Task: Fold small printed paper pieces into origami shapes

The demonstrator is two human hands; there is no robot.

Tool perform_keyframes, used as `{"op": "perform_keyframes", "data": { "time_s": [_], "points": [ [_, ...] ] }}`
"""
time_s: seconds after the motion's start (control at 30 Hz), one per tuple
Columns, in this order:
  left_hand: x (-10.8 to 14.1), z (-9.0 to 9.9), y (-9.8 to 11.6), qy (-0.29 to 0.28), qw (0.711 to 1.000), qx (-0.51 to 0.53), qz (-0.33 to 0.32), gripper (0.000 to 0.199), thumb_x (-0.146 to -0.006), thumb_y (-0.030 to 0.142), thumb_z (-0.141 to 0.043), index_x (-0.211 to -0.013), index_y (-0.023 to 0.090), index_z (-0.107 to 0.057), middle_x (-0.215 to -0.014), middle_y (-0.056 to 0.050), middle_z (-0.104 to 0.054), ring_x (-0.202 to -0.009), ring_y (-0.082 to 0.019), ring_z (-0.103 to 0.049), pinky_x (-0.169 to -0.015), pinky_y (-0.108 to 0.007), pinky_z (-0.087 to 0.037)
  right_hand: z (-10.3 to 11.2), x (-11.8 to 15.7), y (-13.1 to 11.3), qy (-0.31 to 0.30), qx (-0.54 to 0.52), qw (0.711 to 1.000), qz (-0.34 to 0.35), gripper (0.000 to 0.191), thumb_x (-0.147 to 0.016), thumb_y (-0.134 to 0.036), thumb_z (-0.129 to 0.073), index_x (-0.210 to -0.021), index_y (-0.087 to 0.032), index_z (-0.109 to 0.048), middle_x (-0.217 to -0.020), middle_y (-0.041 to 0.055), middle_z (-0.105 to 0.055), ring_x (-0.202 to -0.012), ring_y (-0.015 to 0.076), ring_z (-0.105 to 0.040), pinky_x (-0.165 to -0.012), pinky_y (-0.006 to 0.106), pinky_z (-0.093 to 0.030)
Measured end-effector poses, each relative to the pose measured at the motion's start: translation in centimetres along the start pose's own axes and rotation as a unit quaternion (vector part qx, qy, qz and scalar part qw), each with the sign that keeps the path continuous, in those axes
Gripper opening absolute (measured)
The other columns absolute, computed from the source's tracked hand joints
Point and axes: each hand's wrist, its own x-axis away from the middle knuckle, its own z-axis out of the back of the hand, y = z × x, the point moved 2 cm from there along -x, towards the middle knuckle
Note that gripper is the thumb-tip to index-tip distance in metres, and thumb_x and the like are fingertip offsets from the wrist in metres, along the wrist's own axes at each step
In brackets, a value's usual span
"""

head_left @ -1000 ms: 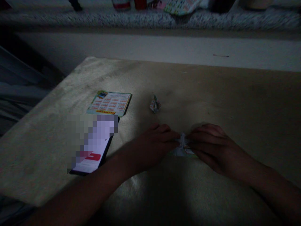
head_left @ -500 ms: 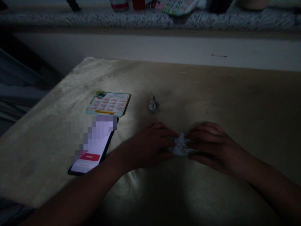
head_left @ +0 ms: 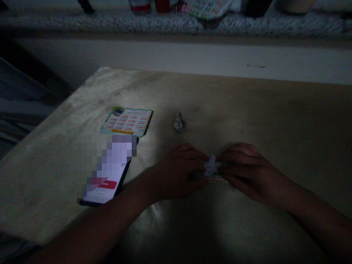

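Between my two hands lies a small folded piece of printed paper (head_left: pixel 211 168), low on the table, with a raised fold in its middle. My left hand (head_left: pixel 181 170) grips its left end, fingers bent and thumb along the near edge. The right end is held the same way by my right hand (head_left: pixel 246 170). Both ends of the paper are hidden under the fingers. Beyond the hands stands a small folded paper shape (head_left: pixel 180 123) with a pointed top, touched by neither hand.
A printed calendar card stack (head_left: pixel 126 121) lies to the left. Just below it is a phone (head_left: pixel 110 176) with a lit screen, close to my left forearm. The table (head_left: pixel 264 110) meets a pale wall; above runs a speckled stone ledge (head_left: pixel 170 26) holding several items.
The paper's near edge has shifted a little, and an orange strip now shows along it. My left thumb and right fingers have moved slightly; everything else stays in place.
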Motion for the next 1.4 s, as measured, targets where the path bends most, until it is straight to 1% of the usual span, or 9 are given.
{"op": "perform_keyframes", "data": {
  "time_s": [0.2,0.27,0.37,0.5,0.7,0.83,1.0,1.13,1.4],
  "points": [
    [-0.2,-1.1,0.7,0.03,0.999,-0.027,0.016,0.01,-0.093,0.028,-0.064,-0.094,0.019,-0.07,-0.117,-0.004,-0.069,-0.111,-0.022,-0.057,-0.099,-0.039,-0.04,0.2,-0.2,0.1,-0.006,-0.019,1.0,-0.006,0.021,-0.086,-0.034,-0.074,-0.106,-0.027,-0.075,-0.108,0.0049,-0.073,-0.11,0.0268,-0.064,-0.099,0.046,-0.045],
    [-0.2,-1.4,0.9,0.036,0.999,-0.023,0.032,0.011,-0.093,0.027,-0.062,-0.094,0.019,-0.069,-0.117,-0.005,-0.068,-0.112,-0.023,-0.056,-0.099,-0.041,-0.04,0.1,-0.2,0.2,0.0,-0.019,1.0,-0.006,0.017,-0.089,-0.032,-0.072,-0.105,-0.027,-0.075,-0.107,0.0041,-0.074,-0.106,0.0253,-0.065,-0.097,0.045,-0.045],
    [-0.1,-1.6,0.8,0.052,0.995,-0.031,0.074,0.01,-0.091,0.027,-0.064,-0.091,0.02,-0.07,-0.127,-0.008,-0.063,-0.119,-0.026,-0.053,-0.101,-0.045,-0.037,-0.1,-0.3,0.2,0.016,-0.016,1.0,-0.012,0.012,-0.092,-0.026,-0.068,-0.102,-0.027,-0.075,-0.106,0.0034,-0.074,-0.105,0.0234,-0.065,-0.097,0.045,-0.043],
    [0.0,-1.8,0.7,0.077,0.989,-0.051,0.118,0.013,-0.089,0.031,-0.066,-0.087,0.02,-0.072,-0.143,-0.012,-0.05,-0.133,-0.032,-0.042,-0.106,-0.052,-0.032,-0.4,-0.4,0.0,0.037,-0.024,0.999,-0.021,0.009,-0.091,-0.022,-0.068,-0.097,-0.025,-0.074,-0.103,0.0033,-0.074,-0.104,0.0236,-0.064,-0.097,0.046,-0.041],
    [-0.3,-1.9,1.0,0.072,0.985,-0.06,0.143,0.018,-0.089,0.035,-0.065,-0.087,0.019,-0.074,-0.147,-0.014,-0.046,-0.135,-0.035,-0.039,-0.107,-0.057,-0.031,-0.8,-0.3,0.1,0.062,-0.051,0.994,-0.071,0.005,-0.088,-0.021,-0.071,-0.087,-0.025,-0.073,-0.098,0.0016,-0.075,-0.1,0.0226,-0.065,-0.097,0.046,-0.042],
    [-0.2,-1.9,1.0,0.077,0.983,-0.069,0.155,0.018,-0.089,0.034,-0.065,-0.088,0.019,-0.074,-0.148,-0.014,-0.045,-0.135,-0.035,-0.039,-0.108,-0.059,-0.031,-0.9,-0.1,0.0,0.064,-0.033,0.991,-0.112,0.009,-0.09,-0.022,-0.068,-0.082,-0.023,-0.071,-0.111,0.0062,-0.071,-0.108,0.0255,-0.063,-0.097,0.048,-0.043],
    [-0.2,-1.9,1.0,0.075,0.98,-0.075,0.169,0.017,-0.088,0.035,-0.067,-0.086,0.02,-0.075,-0.148,-0.013,-0.046,-0.137,-0.035,-0.039,-0.11,-0.058,-0.03,-1.0,0.1,-0.1,0.068,0.009,0.985,-0.158,0.017,-0.091,-0.025,-0.065,-0.074,-0.022,-0.066,-0.128,0.0102,-0.064,-0.121,0.031,-0.058,-0.101,0.055,-0.04],
    [-0.4,-1.7,1.2,0.071,0.976,-0.079,0.191,0.017,-0.087,0.035,-0.067,-0.085,0.021,-0.075,-0.149,-0.013,-0.046,-0.138,-0.035,-0.039,-0.111,-0.057,-0.029,-1.2,0.2,0.1,0.054,0.03,0.984,-0.17,0.02,-0.091,-0.027,-0.064,-0.072,-0.023,-0.066,-0.131,0.0089,-0.063,-0.122,0.031,-0.058,-0.102,0.056,-0.039],
    [-0.4,-1.8,1.1,0.069,0.974,-0.083,0.201,0.017,-0.086,0.037,-0.069,-0.086,0.021,-0.076,-0.15,-0.011,-0.046,-0.139,-0.034,-0.04,-0.111,-0.057,-0.029,-1.2,0.2,0.0,0.054,0.033,0.983,-0.175,0.018,-0.091,-0.029,-0.063,-0.075,-0.024,-0.068,-0.132,0.0085,-0.063,-0.124,0.033,-0.057,-0.101,0.056,-0.04]
  ]
}}
